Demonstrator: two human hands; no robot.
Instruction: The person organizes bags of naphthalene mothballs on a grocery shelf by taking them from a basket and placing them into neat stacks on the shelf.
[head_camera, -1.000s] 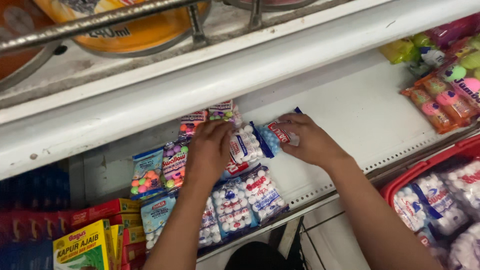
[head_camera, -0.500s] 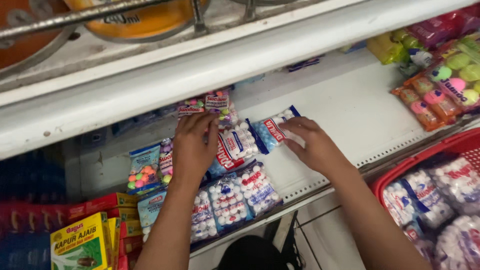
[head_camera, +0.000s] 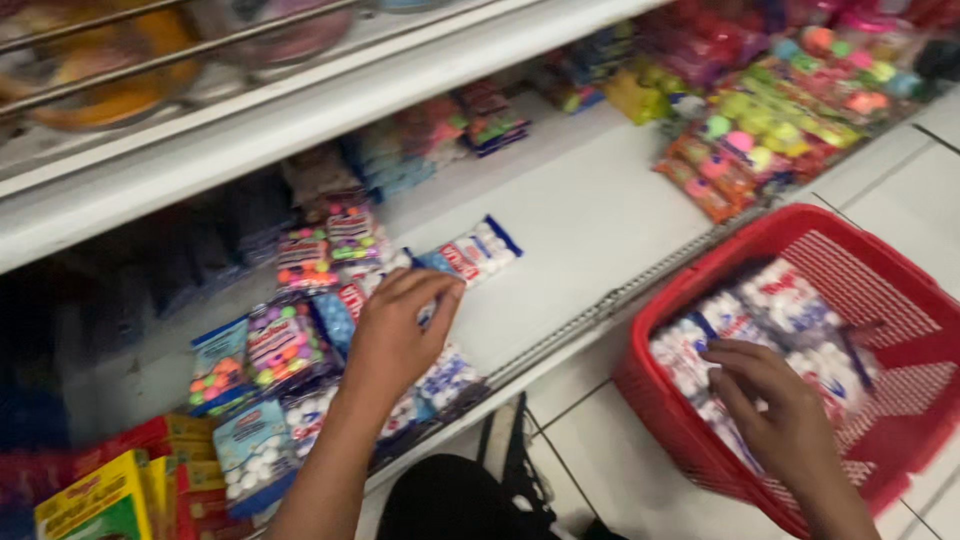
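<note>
Left hand (head_camera: 395, 335) lies palm down on the white shelf (head_camera: 580, 230), fingers loosely spread and slightly curled, resting on the packets of white balls (head_camera: 440, 380) laid in a row there. Not clenched; the fingertips touch the plastic of a packet, but whether any is pinched is hard to tell, since the palm covers what lies under it. One more packet of white balls, with blue ends (head_camera: 478, 250), lies just beyond the fingertips, apart from them.

Right hand (head_camera: 770, 400) is down in the red basket (head_camera: 900, 330) on the tiled floor (head_camera: 600, 440). Fingers are bent and pressed onto the white-ball bags (head_camera: 770, 300) heaped inside. They touch the top bags; a closed grasp on any one bag cannot be made out, as the fingertips sink among the bags and the frame is blurred.

Around the left hand: packets of coloured balls (head_camera: 285, 345) just to its left, two more (head_camera: 330, 245) further back on the shelf. Yellow and red boxes (head_camera: 110, 495) sit at the lower left, cut off by the frame edge. More coloured packets (head_camera: 760, 140) are piled at the far right of the shelf, smeared by motion blur. The upper shelf (head_camera: 200, 150) crosses the top; items on it are too blurred to name. A dark shape at the bottom centre is cut off and unclear.
</note>
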